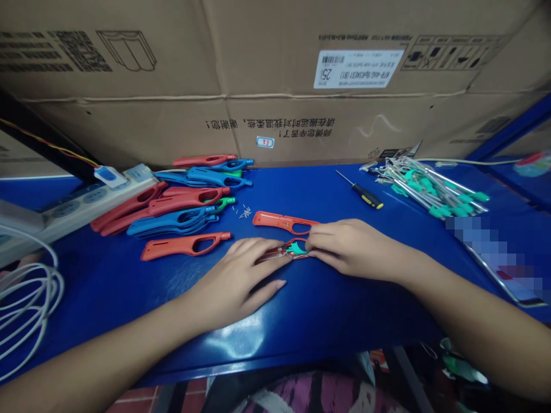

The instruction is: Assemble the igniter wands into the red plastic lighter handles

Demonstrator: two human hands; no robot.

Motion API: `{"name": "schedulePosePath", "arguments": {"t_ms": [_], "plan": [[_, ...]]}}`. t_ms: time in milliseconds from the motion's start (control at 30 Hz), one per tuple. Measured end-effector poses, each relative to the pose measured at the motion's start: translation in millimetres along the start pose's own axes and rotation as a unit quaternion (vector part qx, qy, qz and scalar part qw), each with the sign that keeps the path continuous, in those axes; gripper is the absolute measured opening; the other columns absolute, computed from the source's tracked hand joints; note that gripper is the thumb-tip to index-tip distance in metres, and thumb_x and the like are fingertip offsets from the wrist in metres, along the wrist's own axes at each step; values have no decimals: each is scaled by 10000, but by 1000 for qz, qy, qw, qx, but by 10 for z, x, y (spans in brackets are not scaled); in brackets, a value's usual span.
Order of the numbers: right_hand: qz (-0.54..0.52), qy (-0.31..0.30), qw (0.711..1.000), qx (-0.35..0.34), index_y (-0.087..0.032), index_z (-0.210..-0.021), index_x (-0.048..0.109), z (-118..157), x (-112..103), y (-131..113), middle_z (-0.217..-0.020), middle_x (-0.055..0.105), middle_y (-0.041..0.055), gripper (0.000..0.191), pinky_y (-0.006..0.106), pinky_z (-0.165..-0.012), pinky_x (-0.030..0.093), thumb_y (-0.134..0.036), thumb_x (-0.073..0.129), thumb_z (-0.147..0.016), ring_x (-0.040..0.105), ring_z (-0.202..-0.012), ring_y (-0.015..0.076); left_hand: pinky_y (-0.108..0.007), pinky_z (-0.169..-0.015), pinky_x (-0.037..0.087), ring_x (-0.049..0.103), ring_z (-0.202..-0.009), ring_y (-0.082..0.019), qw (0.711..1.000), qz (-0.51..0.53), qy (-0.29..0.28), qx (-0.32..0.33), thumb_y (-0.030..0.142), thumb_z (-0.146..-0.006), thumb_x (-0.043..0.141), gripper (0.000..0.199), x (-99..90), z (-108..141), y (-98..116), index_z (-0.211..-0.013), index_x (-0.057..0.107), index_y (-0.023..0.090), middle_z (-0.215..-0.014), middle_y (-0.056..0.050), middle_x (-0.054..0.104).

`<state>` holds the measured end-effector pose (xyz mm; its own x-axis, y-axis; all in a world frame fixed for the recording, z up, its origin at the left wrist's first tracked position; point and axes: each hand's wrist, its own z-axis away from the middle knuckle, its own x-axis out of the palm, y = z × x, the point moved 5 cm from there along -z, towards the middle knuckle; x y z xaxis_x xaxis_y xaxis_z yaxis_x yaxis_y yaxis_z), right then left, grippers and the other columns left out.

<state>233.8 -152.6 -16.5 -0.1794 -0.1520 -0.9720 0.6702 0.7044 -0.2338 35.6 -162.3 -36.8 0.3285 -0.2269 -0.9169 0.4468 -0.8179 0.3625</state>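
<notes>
An orange shell half (275,220) lies on the blue table just beyond my hands. Nearer to me, a second orange shell holds a green part (296,248) and lies partly under my fingers. My left hand (249,269) rests over its left end, fingers spread and thumb apart on the table. The fingertips of my right hand (340,246) are pinched together at its right end, beside the green part; what they grip is hidden. Several red and blue handles (176,221) are piled to the left, with a single orange handle (185,245) in front.
Small screws (246,212) lie beyond my left hand. A screwdriver (365,195) is farther right, near a heap of metal rods with green parts (430,186) and a phone (499,264). On the left are a power strip (90,201) and coiled white cable (30,304). Cardboard (172,126) stands behind.
</notes>
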Motion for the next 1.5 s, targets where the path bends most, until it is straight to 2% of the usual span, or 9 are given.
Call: {"name": "schedulePosePath", "arguments": {"t_ms": [400, 600, 733, 900, 1033, 1167, 1300, 1433, 1500], "plan": [[-32, -12, 999, 10, -193, -966, 667, 11, -42, 33, -985, 680, 36, 121, 290, -710, 443, -202, 548, -984, 636, -845, 173, -536, -1080, 438, 481, -1313, -311, 1000, -10, -9, -4, 370, -1015, 530, 475, 41, 9, 0, -1474, 490, 255, -1451, -142, 508], [-2, 78, 997, 22, -183, -1054, 673, 0, -129, 188, -1059, 651, 89, 179, 341, -812, 462, -214, 506, -999, 598, -946, 215, -537, -1096, 434, 467, -1333, -307, 1000, -6, -10, -2, 339, -1021, 516, 454, 46, 9, 7, -1467, 496, 256, -1466, -140, 492], [52, 83, 995, 3, -193, -1090, 682, -15, -58, 289, -1136, 622, 116, 210, 394, -861, 451, -193, 493, -999, 560, -986, 241, -522, -1084, 454, 496, -1318, -300, 1000, 3, 18, 2, 309, -1012, 533, 429, -1, 15, 21, -1439, 527, 272, -1455, -128, 504], [71, 60, 996, 5, -184, -1011, 656, -32, -10, 308, -1172, 616, 108, 137, 388, -860, 448, -216, 525, -988, 573, -990, 242, -483, -1053, 470, 536, -1268, -276, 998, -3, 62, -12, 289, -1008, 535, 354, -95, 3, 9, -1355, 583, 240, -1391, -116, 561], [65, 82, 991, 81, -178, -993, 636, -18, -108, 336, -1072, 675, 94, 120, 334, -754, 453, -237, 532, -981, 630, -884, 215, -472, -983, 494, 579, -1186, -283, 996, -42, 65, -38, 314, -982, 564, 364, -164, -20, -55, -1334, 589, 223, -1324, -113, 617], [15, 177, 964, 199, -189, -975, 645, 55, -242, 495, -900, 719, 57, 113, 299, -642, 444, -249, 555, -943, 650, -756, 195, -456, -911, 528, 632, -1085, -284, 996, -83, 27, -32, 347, -956, 595, 467, -223, -26, -105, -1402, 538, 218, -1216, -101, 681], [-62, 259, 932, 244, -185, -886, 641, 120, -330, 638, -780, 705, 51, 72, 307, -644, 497, -226, 585, -864, 659, -682, 188, -405, -854, 552, 644, -1035, -256, 997, -81, 0, -8, 265, -997, 537, 402, -218, -27, -119, -1396, 545, 222, -1150, -94, 691], [-242, 235, 887, 317, -183, -873, 629, 125, -276, 706, -664, 657, 25, 81, 296, -538, 507, -233, 620, -810, 644, -549, 172, -406, -899, 551, 622, -1083, -245, 999, -42, 19, -11, 270, -1010, 538, 396, -157, -46, -129, -1403, 523, 217, -1210, -96, 657], [-346, 193, 855, 335, -170, -910, 622, 93, -194, 657, -602, 627, 4, 118, 266, -475, 489, -226, 619, -807, 616, -488, 148, -433, -975, 524, 585, -1168, -260, 997, -40, 68, -7, 302, -983, 602, 441, -176, -56, -124, -1406, 520, 213, -1287, -116, 612]]}}
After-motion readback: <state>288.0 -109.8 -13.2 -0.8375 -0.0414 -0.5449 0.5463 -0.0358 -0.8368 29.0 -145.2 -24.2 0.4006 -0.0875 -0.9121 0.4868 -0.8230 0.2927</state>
